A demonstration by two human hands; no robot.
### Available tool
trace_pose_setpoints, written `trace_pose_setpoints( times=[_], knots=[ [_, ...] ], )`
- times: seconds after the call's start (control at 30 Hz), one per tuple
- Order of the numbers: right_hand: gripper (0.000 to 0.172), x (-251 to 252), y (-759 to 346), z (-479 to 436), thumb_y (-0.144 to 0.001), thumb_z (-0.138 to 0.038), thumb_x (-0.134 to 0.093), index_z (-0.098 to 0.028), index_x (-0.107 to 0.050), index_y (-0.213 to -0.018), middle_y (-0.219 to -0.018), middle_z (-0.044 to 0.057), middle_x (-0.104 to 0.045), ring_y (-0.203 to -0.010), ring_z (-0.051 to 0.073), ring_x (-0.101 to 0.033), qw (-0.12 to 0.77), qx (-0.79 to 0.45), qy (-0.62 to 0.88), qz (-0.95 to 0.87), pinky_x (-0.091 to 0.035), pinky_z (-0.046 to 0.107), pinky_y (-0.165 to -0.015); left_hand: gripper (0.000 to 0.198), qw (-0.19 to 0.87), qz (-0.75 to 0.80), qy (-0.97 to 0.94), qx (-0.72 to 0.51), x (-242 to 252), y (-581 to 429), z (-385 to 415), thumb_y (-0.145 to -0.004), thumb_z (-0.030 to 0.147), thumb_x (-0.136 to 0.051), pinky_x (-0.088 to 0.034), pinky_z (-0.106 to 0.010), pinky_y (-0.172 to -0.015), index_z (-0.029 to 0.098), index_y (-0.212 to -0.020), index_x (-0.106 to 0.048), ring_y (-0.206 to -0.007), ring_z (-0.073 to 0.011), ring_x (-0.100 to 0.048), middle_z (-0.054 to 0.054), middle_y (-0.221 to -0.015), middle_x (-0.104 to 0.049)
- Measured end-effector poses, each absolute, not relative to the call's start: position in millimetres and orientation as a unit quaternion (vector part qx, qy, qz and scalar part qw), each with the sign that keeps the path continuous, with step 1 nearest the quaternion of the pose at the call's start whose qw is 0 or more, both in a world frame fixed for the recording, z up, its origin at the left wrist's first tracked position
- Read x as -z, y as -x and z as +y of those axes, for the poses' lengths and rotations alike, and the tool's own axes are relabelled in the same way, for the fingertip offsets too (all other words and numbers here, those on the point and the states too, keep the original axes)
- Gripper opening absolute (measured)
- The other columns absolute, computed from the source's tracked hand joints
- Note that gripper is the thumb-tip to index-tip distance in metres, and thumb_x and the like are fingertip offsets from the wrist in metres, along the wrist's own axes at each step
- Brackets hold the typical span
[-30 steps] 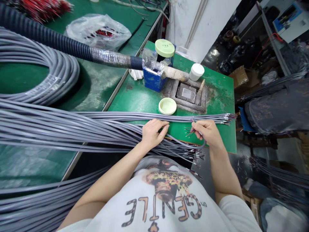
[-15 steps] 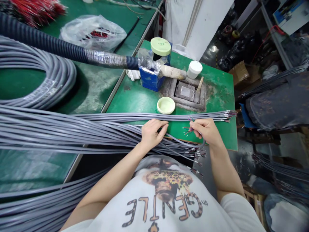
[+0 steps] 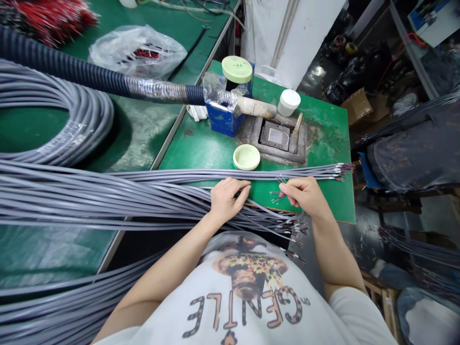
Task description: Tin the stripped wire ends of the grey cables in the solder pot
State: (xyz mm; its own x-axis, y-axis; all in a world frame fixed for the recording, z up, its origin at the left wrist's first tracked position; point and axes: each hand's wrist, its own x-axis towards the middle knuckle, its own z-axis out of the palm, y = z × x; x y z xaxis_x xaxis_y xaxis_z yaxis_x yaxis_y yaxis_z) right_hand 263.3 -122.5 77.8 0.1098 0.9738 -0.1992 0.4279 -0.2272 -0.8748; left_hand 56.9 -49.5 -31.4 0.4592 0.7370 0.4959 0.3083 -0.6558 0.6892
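The left grip [image 3: 227,200] lies curled over a sheaf of grey multicore cables [image 3: 118,191] running across the front of the bench [image 3: 323,201], seemingly pinning them so that one can be worked on alone. The right grip [image 3: 305,195] is closed together on the coloured cores [image 3: 277,191] at one cable's end, which fan out to its left — apparently held clear of the sheaf. That hand hides exactly how the cores are held, and whether the left is clamping or merely resting cannot be told.
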Motion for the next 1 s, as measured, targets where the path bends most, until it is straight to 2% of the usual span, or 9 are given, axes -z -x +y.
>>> trace_pose_setpoints(
  times=[0.27,0.63,0.83,1.0],
  knots=[
    [0.044,-77.6,-259.2,-122.7,-0.083,-0.039,-0.059,-0.017,-0.054,-0.046,-0.038,-0.005,-0.043,-0.038,0.007,-0.036,0.313,-0.409,0.669,-0.536,-0.030,0.023,-0.044,0.012,0.260,0.317,-0.814,-0.411,31.6,-56.7,-49.4,-0.086,0.022,-0.058,-0.044,-0.030,-0.068,0.019,-0.093,-0.067,-0.071,-0.0161,-0.059,-0.004,-0.078,-0.070],
    [0.048,-73.6,-253.8,-124.9,-0.084,-0.036,-0.059,-0.016,-0.045,-0.042,-0.039,-0.006,-0.035,-0.042,0.006,-0.032,0.303,-0.382,0.669,-0.562,-0.025,0.024,-0.046,0.014,0.258,0.320,-0.819,-0.401,33.3,-56.3,-49.7,-0.086,0.023,-0.058,-0.044,-0.030,-0.070,0.018,-0.095,-0.068,-0.072,-0.0162,-0.059,-0.004,-0.080,-0.071],
    [0.051,-78.3,-260.2,-154.6,-0.086,-0.038,-0.056,-0.016,-0.046,-0.041,-0.038,-0.004,-0.042,-0.041,0.007,-0.039,0.345,-0.373,0.682,-0.526,-0.034,0.022,-0.049,0.013,0.284,0.308,-0.817,-0.397,27.7,-58.4,-49.5,-0.086,0.022,-0.058,-0.045,-0.030,-0.070,0.018,-0.093,-0.068,-0.071,-0.0158,-0.058,-0.004,-0.077,-0.070],
    [0.048,-51.9,-278.1,-228.4,-0.087,-0.047,-0.056,-0.015,-0.062,-0.051,-0.041,0.002,-0.057,-0.037,0.010,-0.049,0.430,-0.373,0.735,-0.368,-0.036,0.022,-0.043,0.014,0.354,0.267,-0.816,-0.371,16.6,-72.8,-53.3,-0.087,0.023,-0.057,-0.046,-0.029,-0.071,0.017,-0.093,-0.068,-0.072,-0.0154,-0.059,-0.005,-0.077,-0.069]
  ],
)
